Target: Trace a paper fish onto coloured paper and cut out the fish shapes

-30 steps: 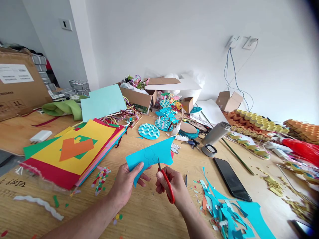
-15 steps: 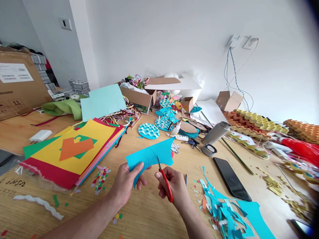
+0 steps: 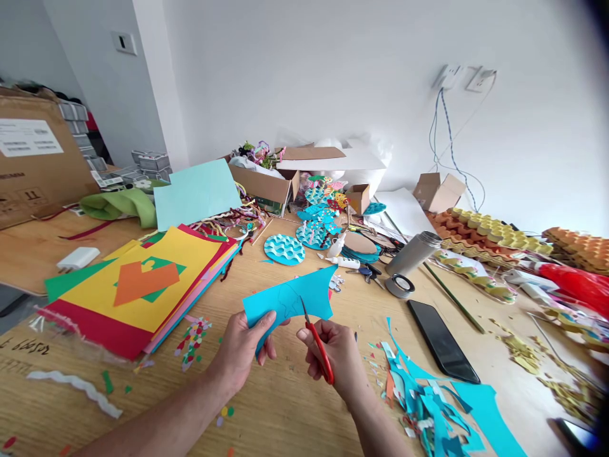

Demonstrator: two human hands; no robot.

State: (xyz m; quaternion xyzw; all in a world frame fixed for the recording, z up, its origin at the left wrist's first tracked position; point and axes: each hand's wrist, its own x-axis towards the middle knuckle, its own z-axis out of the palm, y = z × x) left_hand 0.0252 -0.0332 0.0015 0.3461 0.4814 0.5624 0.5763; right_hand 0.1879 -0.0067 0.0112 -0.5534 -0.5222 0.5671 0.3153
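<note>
A piece of blue paper (image 3: 311, 289) with a pencilled outline is held above the table, its left part pinched in my left hand (image 3: 242, 349). The thumb lies on top and the fingers are under the sheet. My right hand (image 3: 335, 355) grips red-handled scissors (image 3: 320, 346), fingers closed round the handles. Their blades meet the paper's lower edge near the drawn lines. Blue paper scraps (image 3: 435, 406) lie in a heap to the right of my right hand. Small coloured paper dots (image 3: 193, 343) are scattered left of my left hand.
Coloured paper sheets (image 3: 171, 279) are stacked at the left. A phone (image 3: 442, 339), a metal flask (image 3: 413, 254) and egg trays (image 3: 480, 235) stand or lie to the right. Round blue pieces (image 3: 284, 249), glue bottles (image 3: 343, 262) and a cardboard box (image 3: 261, 184) are farther back.
The paper and both hands have shifted very slightly to the right. The scissors stay at the paper's lower edge, and both holds are unchanged.
</note>
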